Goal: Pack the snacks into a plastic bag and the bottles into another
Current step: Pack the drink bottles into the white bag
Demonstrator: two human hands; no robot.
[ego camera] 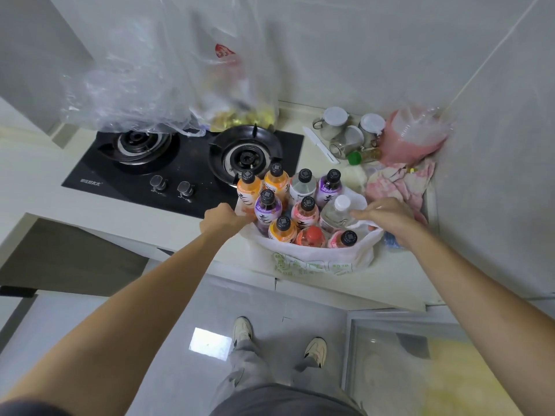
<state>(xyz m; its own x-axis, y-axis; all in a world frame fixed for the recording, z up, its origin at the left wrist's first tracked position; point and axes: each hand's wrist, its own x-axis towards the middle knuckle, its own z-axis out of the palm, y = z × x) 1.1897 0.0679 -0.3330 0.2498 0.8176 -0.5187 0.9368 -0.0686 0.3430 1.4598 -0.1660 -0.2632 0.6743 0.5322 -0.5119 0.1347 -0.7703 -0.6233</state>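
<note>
Both hands, the left (220,219) and the right (387,217), gripped opposite rims of the white bag (315,259) of bottles (300,202) at the surface's front edge beside the stove (186,163), best drawn up evenly so none tip.

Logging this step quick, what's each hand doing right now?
Left hand: closed on the white bag rim.
Right hand: gripping the bag's opposite rim beside the bottles.

The bottles (300,205) stood in a bag (315,259) on the counter (186,232), right of the stove (186,163). Jars (351,130) stood behind them, and another bag (240,85) behind the stove.
</note>
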